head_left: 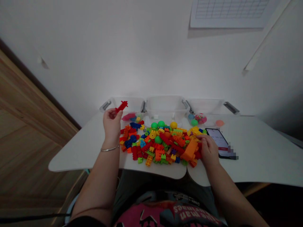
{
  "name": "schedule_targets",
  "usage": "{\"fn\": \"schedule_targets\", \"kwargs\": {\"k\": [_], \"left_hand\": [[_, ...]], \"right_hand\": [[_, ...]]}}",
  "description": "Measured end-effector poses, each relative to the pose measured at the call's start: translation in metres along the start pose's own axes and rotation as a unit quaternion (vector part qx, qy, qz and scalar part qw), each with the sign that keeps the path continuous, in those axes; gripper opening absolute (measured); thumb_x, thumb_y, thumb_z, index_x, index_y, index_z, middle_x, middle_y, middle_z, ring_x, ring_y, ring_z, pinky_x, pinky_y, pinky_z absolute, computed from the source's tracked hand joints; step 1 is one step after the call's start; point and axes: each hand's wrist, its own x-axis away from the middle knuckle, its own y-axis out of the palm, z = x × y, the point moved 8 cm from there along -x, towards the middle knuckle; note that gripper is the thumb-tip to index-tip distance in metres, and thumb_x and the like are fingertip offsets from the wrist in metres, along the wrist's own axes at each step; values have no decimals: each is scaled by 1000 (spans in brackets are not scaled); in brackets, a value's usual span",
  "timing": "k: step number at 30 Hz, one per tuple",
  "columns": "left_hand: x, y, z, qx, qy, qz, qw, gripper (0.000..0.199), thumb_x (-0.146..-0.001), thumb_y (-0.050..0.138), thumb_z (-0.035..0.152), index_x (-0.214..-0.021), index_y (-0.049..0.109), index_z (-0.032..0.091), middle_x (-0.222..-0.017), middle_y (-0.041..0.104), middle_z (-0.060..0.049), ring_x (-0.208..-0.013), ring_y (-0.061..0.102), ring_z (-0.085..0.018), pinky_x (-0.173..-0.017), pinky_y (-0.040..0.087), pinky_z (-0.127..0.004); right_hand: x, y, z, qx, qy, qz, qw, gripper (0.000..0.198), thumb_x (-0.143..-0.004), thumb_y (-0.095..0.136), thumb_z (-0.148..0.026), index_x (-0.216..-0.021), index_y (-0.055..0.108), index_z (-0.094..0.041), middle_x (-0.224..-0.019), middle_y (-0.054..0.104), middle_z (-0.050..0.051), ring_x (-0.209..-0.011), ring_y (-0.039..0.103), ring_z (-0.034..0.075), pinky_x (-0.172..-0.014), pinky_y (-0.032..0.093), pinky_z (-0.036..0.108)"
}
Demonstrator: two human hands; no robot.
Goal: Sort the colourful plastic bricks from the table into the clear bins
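My left hand (112, 122) is raised at the left bin's front, pinching a red toy block piece (121, 106) with small studs or prongs. Below and to its right spreads a pile of colourful toy building blocks (158, 154). At the pile's right edge, my right hand (210, 151) has its fingers curled in among the blocks. A large orange block (190, 150) lies just left of that hand. Whatever the right fingers grip is mostly hidden.
Three clear plastic bins stand along the wall: left (130, 102), middle (165, 102) and right (205, 103). The left and right ones hold a few toys. Green balls (161, 124) and a yellow ball (173, 125) sit behind the pile. A phone (219, 142) lies at the right on the white table (258, 154).
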Motion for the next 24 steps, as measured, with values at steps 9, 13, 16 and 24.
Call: {"fn": "schedule_targets", "kwargs": {"k": [9,13,16,24], "left_hand": [[-33,38,1,-326,54,-139,933,27,-77,65,36,-99,69,21,-97,73,-5,-93,66,-21,-89,46,-35],[-32,49,-3,-420,48,-169,891,28,-80,62,43,-99,72,24,-96,75,-6,-97,67,-26,-98,38,-43],[-32,54,-6,-454,31,-180,872,30,-83,56,45,-97,73,25,-96,76,-7,-99,67,-28,-103,31,-48],[-26,62,-7,-556,57,-179,809,40,-84,45,42,-95,77,21,-96,75,-16,-104,63,-36,-99,30,-54]], "right_hand": [[-1,2,-1,-10,6,-13,1000,31,-93,40,-37,-87,67,-22,-93,71,8,-93,63,25,-87,50,44],[-1,6,5,-26,36,-23,999,31,-92,42,-38,-87,67,-22,-93,71,8,-91,64,25,-87,50,44],[-1,10,9,-38,65,-37,996,32,-91,42,-40,-87,68,-21,-94,72,8,-91,64,25,-87,50,43],[-2,16,9,-47,77,-65,994,32,-90,43,-41,-88,69,-21,-95,72,8,-92,64,25,-88,49,44]]}}
